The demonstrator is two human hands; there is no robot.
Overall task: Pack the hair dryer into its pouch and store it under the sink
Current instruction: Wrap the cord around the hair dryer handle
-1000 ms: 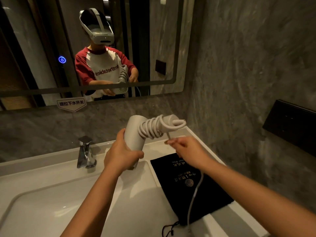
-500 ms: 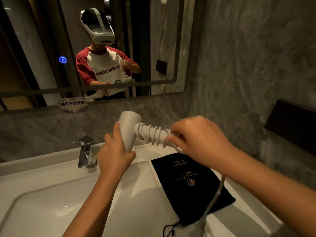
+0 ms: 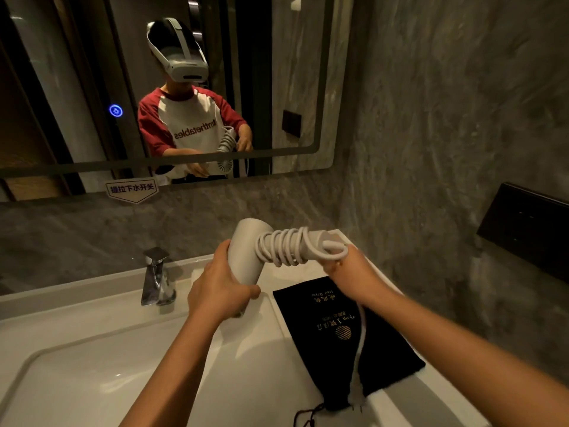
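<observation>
Head view: left hand clenched round hair dryer barrel above sink; right hand fingers pinching cord at handle end; pouch flat on bench; best to wind remaining slack snugly, tuck plug, avoid loosening coils.

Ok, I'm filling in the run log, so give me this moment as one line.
stage: winding cord | left hand: grips hair dryer | right hand: holds cord at handle | pouch: flat on counter, empty
</observation>
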